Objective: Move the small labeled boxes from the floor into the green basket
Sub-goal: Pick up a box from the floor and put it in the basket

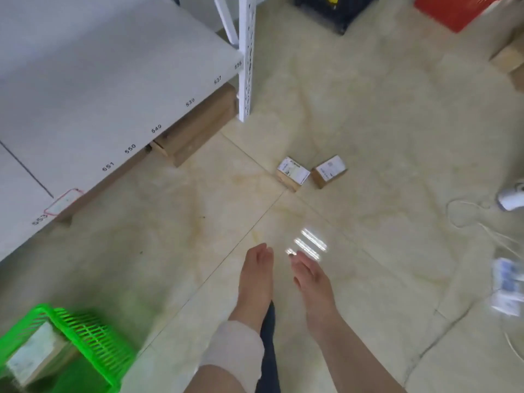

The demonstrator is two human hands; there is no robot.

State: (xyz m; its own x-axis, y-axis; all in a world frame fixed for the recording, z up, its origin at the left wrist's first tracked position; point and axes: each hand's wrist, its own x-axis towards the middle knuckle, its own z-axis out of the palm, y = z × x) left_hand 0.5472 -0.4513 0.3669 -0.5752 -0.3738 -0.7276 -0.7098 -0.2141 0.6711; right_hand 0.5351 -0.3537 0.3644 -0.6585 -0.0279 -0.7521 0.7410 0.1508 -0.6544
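Left hand (256,276) and right hand (310,279) extend empty, fingers straight — labeled boxes (293,173) lie well ahead.

Bright, even, diffuse light with only faint shadows; striped glare on the glossy floor tiles (310,245) below centre; motion blur smears the green basket (93,336) at lower left and the white packets (507,287) at the right edge; wide-angle distortion bows the shelf (85,95) edge.

- Bare floor (283,217) lies between the left hand (256,275), the right hand (310,276) and the small boxes (293,173).
- A shelf (99,80) and its white post (246,58) stand to their left.
- Loose cables (465,214) lie to the right.
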